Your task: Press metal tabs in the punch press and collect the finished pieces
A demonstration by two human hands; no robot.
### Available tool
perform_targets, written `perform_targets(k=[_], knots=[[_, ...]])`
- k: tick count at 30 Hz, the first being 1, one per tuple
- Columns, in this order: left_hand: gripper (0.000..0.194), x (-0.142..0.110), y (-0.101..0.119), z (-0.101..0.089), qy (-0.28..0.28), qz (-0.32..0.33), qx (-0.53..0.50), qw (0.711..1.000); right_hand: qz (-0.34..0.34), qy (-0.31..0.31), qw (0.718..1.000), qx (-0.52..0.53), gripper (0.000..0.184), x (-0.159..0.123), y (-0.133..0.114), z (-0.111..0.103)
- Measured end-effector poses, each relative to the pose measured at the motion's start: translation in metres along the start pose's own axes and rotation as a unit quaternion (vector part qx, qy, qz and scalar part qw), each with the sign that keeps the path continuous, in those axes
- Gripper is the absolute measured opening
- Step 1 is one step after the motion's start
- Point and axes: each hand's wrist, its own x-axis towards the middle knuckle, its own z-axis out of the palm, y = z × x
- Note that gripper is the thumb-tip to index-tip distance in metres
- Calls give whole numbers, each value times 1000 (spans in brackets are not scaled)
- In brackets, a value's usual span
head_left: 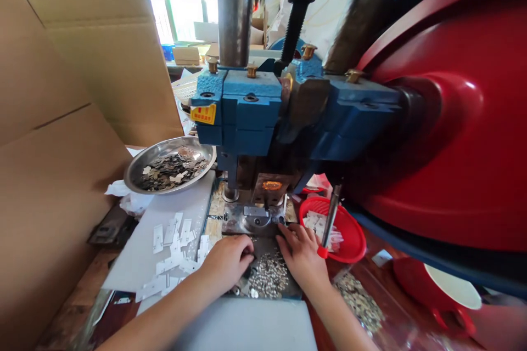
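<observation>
My left hand is in front of the press, above the near side of its bed. Its fingers are curled in toward the thumb, and whatever they may hold is hidden. My right hand rests at the right front of the metal die, with fingers stretched out and fingertips by its edge. A small flat plate lies on the die, under the punch block. Between my hands spreads a pile of small shiny metal pieces. White flat strips are scattered left of my left hand.
A steel bowl of thin metal pieces stands at the left, beside tall cardboard. To the right are a red basket of white parts, a lever with a red end, a large red flywheel and a red mug.
</observation>
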Motion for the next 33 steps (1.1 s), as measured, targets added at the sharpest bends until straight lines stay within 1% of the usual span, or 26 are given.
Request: perform_targets(k=[3, 5, 7, 9, 11, 13, 16, 19, 23, 27, 29, 33], knots=[[25, -4, -2, -1, 34, -9, -64, 997, -3, 3, 1000, 14, 23, -2, 0, 0], [31, -7, -2, -4, 56, 4, -100, 993, -3, 5, 999, 42, 22, -3, 1, -1], [28, -7, -2, -9, 72, 10, -139, 988, -8, 6, 998, 62, 21, -1, 0, -2], [20, -6, -2, -13, 85, -10, -181, 980, -10, 12, 997, 80, 20, 5, -4, -4], [16, -2, -2, -17, 103, -37, -222, 969, -6, 24, 994, 110, 19, 17, -13, -6], [19, 2, -3, -21, 126, -50, -247, 959, -1, 38, 990, 136, 18, 34, -25, -7], [22, 8, -2, -27, 156, -51, -243, 956, 1, 46, 993, 108, 17, 58, -42, -3], [17, 12, -1, -33, 161, -58, -239, 956, -9, 27, 997, 71, 17, 68, -51, 1], [15, 17, -5, -36, 175, -76, -258, 947, -65, 6, 997, 51, 17, 61, -49, -5], [15, 26, -7, -35, 189, -75, -260, 944, -102, -10, 994, 30, 26, 50, -44, -11], [14, 32, -5, -35, 191, -72, -255, 945, -99, -17, 994, 42, 29, 47, -41, -10], [15, 44, 3, -34, 193, -64, -222, 954, -65, 22, 993, 97, 33, 43, -35, -2]])
